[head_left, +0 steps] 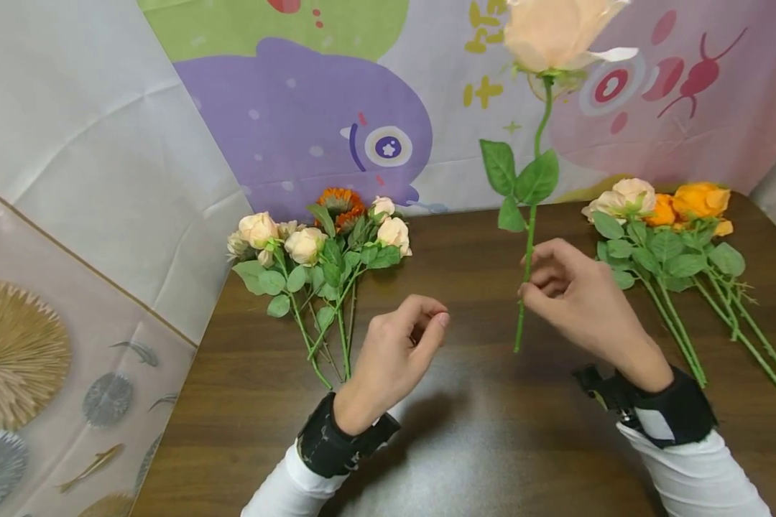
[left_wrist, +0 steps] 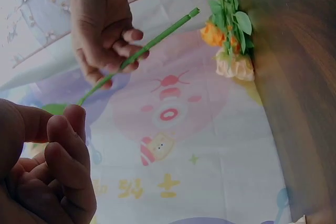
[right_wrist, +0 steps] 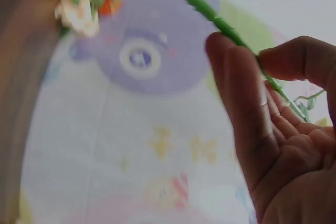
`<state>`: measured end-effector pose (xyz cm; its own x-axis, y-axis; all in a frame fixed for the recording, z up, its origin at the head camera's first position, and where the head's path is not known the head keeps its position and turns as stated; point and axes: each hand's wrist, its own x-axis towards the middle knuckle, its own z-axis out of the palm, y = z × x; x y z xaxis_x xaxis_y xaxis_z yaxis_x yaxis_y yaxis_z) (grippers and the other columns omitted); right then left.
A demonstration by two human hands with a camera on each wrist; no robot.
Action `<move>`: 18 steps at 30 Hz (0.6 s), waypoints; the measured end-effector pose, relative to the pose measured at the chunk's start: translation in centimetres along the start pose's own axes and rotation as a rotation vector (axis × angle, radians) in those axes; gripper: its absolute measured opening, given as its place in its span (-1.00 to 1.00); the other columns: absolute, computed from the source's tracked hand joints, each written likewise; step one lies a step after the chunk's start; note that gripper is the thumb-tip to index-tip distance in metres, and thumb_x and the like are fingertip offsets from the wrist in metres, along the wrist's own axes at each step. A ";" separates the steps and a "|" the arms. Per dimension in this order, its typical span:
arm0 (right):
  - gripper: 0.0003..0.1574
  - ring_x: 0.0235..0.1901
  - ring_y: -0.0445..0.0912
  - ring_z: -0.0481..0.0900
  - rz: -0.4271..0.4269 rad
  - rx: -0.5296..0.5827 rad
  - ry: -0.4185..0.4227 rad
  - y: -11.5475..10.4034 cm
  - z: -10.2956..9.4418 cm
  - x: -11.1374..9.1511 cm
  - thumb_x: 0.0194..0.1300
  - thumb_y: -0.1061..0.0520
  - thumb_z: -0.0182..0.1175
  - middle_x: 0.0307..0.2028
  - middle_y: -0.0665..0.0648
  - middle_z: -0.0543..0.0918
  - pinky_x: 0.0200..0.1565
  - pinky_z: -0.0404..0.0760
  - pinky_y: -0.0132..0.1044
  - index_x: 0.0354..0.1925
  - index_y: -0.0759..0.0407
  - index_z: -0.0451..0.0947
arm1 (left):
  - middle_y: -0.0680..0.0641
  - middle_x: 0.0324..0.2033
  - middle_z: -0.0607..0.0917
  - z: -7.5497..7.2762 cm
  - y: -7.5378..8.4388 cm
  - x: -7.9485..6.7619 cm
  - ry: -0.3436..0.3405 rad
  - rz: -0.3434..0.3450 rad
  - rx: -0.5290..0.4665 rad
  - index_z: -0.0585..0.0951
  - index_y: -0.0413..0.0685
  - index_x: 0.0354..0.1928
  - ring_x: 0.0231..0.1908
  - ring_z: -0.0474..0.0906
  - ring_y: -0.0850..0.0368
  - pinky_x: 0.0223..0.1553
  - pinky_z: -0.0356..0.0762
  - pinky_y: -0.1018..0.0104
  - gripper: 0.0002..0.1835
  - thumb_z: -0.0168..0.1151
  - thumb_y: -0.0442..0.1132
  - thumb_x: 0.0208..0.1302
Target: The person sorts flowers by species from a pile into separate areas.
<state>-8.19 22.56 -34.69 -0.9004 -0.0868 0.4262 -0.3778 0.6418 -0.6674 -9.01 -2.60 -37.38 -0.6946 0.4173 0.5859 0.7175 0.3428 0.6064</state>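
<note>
White fabric sleeves foremost, a pale peach rose upright in your right hand

White fabric sleeves [head_left: 692, 467] sit closest to the head camera. Past them, your right hand [head_left: 578, 301] pinches the slim green stem [head_left: 532, 230] of a long-stemmed, pale peach rose [head_left: 535, 179], thumb against fingers, low on its length. So the rose rises from your grip: leaves and broad bloom [head_left: 556, 32] above, a short piece of stem below, its end apparently clear of the dark brown wooden table [head_left: 465, 258]. The long axis runs close to upright, bloom slightly right of the stem's lower end.

Your left hand [head_left: 397, 345] is raised to the left, apart from the stem, fingers loosely curled with nothing visible in them. Your right is plainly the nearer hand; from the left, the stem lies rightward.

A leafy bunch of pale peach and rust-orange flowers [head_left: 333, 273] lies beyond your left hand; a bunch of cream and bright orange flowers [head_left: 666, 248] lies right of your right hand. Both lie flat, blooms away from you, so your rose's axis stands crosswise to theirs.
</note>
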 end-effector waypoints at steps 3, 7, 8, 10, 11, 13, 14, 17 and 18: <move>-0.73 -0.53 -0.37 0.54 0.075 -0.108 0.028 1.0 -2.1 0.1 0.14 0.32 0.26 -0.43 0.11 0.71 -0.47 0.40 -0.51 -0.15 0.22 0.51 | 0.08 -0.57 0.63 -0.1 0.0 0.0 0.008 0.000 0.002 0.59 -0.15 -0.19 -0.60 0.44 0.36 -0.53 0.39 0.57 -0.95 0.16 -0.33 0.40; -0.76 -0.61 -0.28 0.45 0.198 -0.275 0.036 3.0 -5.4 0.1 0.16 0.23 0.22 -0.45 0.19 0.68 -0.54 0.34 -0.40 -0.16 0.23 0.52 | 0.08 -0.58 0.62 -0.2 -0.1 0.0 0.020 0.005 0.008 0.59 -0.16 -0.19 -0.61 0.42 0.36 -0.54 0.36 0.57 -0.93 0.15 -0.32 0.41; -0.75 -0.63 -0.24 0.44 0.234 -0.315 0.027 3.5 -6.2 0.1 0.16 0.21 0.20 -0.46 0.22 0.67 -0.56 0.33 -0.36 -0.16 0.26 0.50 | 0.08 -0.58 0.62 -0.2 -0.1 0.0 0.022 0.006 0.011 0.59 -0.16 -0.20 -0.61 0.42 0.36 -0.55 0.35 0.57 -0.93 0.15 -0.32 0.41; -0.74 -0.64 -0.12 0.43 0.310 -0.389 0.002 4.6 -7.7 0.0 0.17 0.19 0.16 -0.50 0.25 0.65 -0.57 0.31 -0.28 -0.18 0.31 0.49 | 0.08 -0.59 0.62 -0.3 -0.1 0.0 0.027 0.009 0.017 0.59 -0.16 -0.20 -0.62 0.41 0.36 -0.56 0.33 0.56 -0.93 0.15 -0.32 0.40; -0.74 -0.64 -0.05 0.44 0.347 -0.427 -0.017 5.1 -8.4 -0.1 0.17 0.18 0.15 -0.52 0.27 0.63 -0.58 0.31 -0.25 -0.18 0.33 0.48 | 0.08 -0.59 0.61 -0.3 -0.1 0.0 0.028 0.010 0.019 0.59 -0.16 -0.20 -0.62 0.40 0.36 -0.56 0.33 0.56 -0.94 0.15 -0.32 0.40; -0.72 -0.62 0.07 0.45 0.429 -0.491 -0.062 6.2 -9.7 -0.3 0.20 0.16 0.12 -0.52 0.31 0.60 -0.59 0.30 -0.20 -0.20 0.36 0.46 | 0.09 -0.59 0.61 -0.4 -0.2 0.0 0.029 0.012 0.027 0.59 -0.15 -0.20 -0.62 0.39 0.36 -0.56 0.32 0.56 -0.94 0.16 -0.33 0.40; -0.72 -0.60 0.11 0.46 0.461 -0.518 -0.083 6.8 -10.2 -0.5 0.20 0.15 0.12 -0.53 0.32 0.58 -0.59 0.30 -0.19 -0.22 0.37 0.46 | 0.09 -0.59 0.61 -0.4 -0.2 0.0 0.030 0.013 0.029 0.59 -0.15 -0.19 -0.62 0.39 0.35 -0.56 0.31 0.56 -0.94 0.16 -0.33 0.40; -0.75 -0.58 0.17 0.44 0.560 -0.571 -0.162 8.5 -11.4 -1.1 0.21 0.15 0.12 -0.58 0.30 0.52 -0.59 0.30 -0.17 -0.30 0.37 0.41 | 0.09 -0.59 0.60 -0.4 -0.3 -0.1 0.031 0.014 0.037 0.59 -0.15 -0.19 -0.62 0.39 0.35 -0.56 0.31 0.55 -0.94 0.15 -0.33 0.40; -0.76 -0.59 0.16 0.43 0.590 -0.574 -0.190 9.1 -11.7 -1.3 0.21 0.15 0.11 -0.60 0.27 0.50 -0.59 0.30 -0.17 -0.34 0.36 0.39 | 0.09 -0.59 0.60 -0.4 -0.4 -0.1 0.031 0.015 0.039 0.59 -0.15 -0.19 -0.62 0.38 0.35 -0.56 0.31 0.55 -0.94 0.15 -0.33 0.40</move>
<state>-7.91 37.41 -34.15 -0.9560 0.2905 -0.0398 0.2880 0.9051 -0.3128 -9.23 -3.10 -37.44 -0.6844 0.3965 0.6118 0.7291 0.3693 0.5762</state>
